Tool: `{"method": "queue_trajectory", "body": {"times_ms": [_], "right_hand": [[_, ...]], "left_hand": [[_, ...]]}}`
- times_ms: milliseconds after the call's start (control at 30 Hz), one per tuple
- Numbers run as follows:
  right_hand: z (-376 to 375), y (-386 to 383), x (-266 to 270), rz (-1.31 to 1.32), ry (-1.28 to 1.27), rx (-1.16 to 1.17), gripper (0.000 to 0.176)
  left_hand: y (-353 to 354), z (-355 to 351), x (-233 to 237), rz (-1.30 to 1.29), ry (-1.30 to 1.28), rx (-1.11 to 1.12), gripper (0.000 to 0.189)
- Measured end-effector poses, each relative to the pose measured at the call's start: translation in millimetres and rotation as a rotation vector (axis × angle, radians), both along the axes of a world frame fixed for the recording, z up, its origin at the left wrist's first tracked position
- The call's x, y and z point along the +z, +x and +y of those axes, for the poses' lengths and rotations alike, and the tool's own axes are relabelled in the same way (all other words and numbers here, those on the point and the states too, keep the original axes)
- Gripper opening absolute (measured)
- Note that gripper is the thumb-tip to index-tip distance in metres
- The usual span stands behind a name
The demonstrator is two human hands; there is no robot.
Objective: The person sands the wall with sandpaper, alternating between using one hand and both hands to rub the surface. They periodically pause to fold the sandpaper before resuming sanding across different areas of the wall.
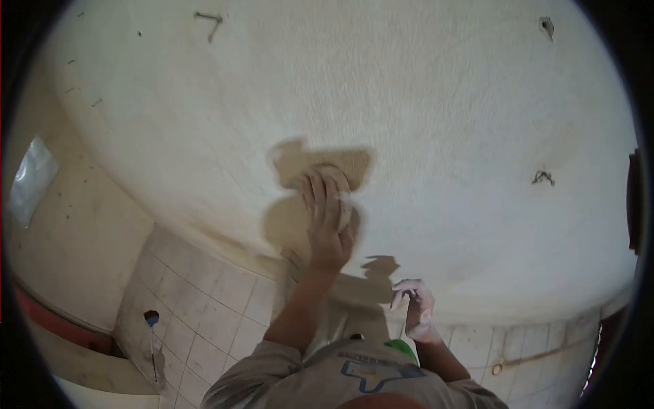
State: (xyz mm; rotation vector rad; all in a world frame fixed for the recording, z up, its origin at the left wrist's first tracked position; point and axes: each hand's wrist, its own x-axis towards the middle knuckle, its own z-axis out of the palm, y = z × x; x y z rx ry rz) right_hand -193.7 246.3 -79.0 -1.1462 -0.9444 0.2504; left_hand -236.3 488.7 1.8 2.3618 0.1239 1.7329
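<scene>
My left hand reaches up against the pale wall, its fingers curled over a light, wall-coloured pad that lies against the surface. The hand covers much of the pad, so its exact kind cannot be made out. Lower and to the right, my right hand hangs in front of the wall with bent fingers apart, whitish with dust and holding nothing. Dark shadows of the hands and arms fall on the wall around them.
Metal hooks or wires stick out of the wall at upper left and right. A hole shows at upper right. Below is a tiled floor, with a blue-headed long-handled tool at left. A shiny sheet hangs on the side wall.
</scene>
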Motion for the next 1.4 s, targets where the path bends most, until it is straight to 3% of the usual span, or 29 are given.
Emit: {"method": "queue_trajectory", "body": {"times_ms": [167,267,367,400,467,533,600,700,733,800,867,900,967,1000,1033,1233,1300,1400], "right_hand": [[-11,19,9,-0.016,-0.076,-0.023,0.083],[-31,36,10,0.111,-0.078,-0.041,0.078],[-19,45,3,0.235,-0.131,-0.03,0.074],[-19,47,-2,0.233,-0.141,0.038,0.074],[-23,37,-3,0.228,-0.225,0.076,0.079],[-31,33,2,0.109,-0.329,0.117,0.085],[-51,36,-3,0.108,-0.342,0.096,0.088],[-83,46,-25,0.241,-0.297,0.078,0.086],[-47,35,-17,0.268,-0.312,0.067,0.085],[-43,34,-21,0.322,-0.301,0.044,0.084],[-46,35,-28,0.306,-0.308,0.039,0.082],[-43,36,-31,0.306,-0.306,0.042,0.082],[-37,40,-29,0.319,-0.291,0.057,0.082],[-38,39,-25,0.3,-0.298,0.08,0.082],[-73,54,-26,0.282,-0.304,0.102,0.083],[-93,80,-49,0.182,-0.3,0.15,0.081],[-96,83,-56,0.214,-0.287,0.164,0.078],[-104,88,-63,0.153,-0.279,0.168,0.075]], "left_hand": [[-11,63,82,-0.047,0.1,0.055,0.057],[-12,45,146,0.004,0.065,0.054,0.055],[9,-2,134,0.091,-0.02,0.041,0.051],[32,-23,127,-0.036,0.099,0.105,0.048],[47,-56,93,-0.073,0.139,0.184,0.048],[46,-70,35,0.104,0.015,0.202,0.054],[52,-42,5,-0.091,-0.081,0.096,0.055],[22,4,74,-0.294,-0.475,-0.036,0.056],[7,38,108,-0.339,-0.588,-0.079,0.056],[-2,66,158,-0.268,-0.71,-0.089,0.056],[25,78,127,-0.161,-0.36,0.225,0.049],[33,52,124,0.0,-0.245,0.255,0.047],[49,-2,117,0.278,0.02,0.275,0.045],[48,-35,122,0.093,0.157,0.047,0.048],[62,-91,95,0.133,0.01,-0.027,0.051],[48,-44,11,-0.101,-0.234,0.185,0.05],[44,-41,5,-0.107,-0.319,0.156,0.05],[49,-32,56,-0.033,-0.438,-0.03,0.052]]}}
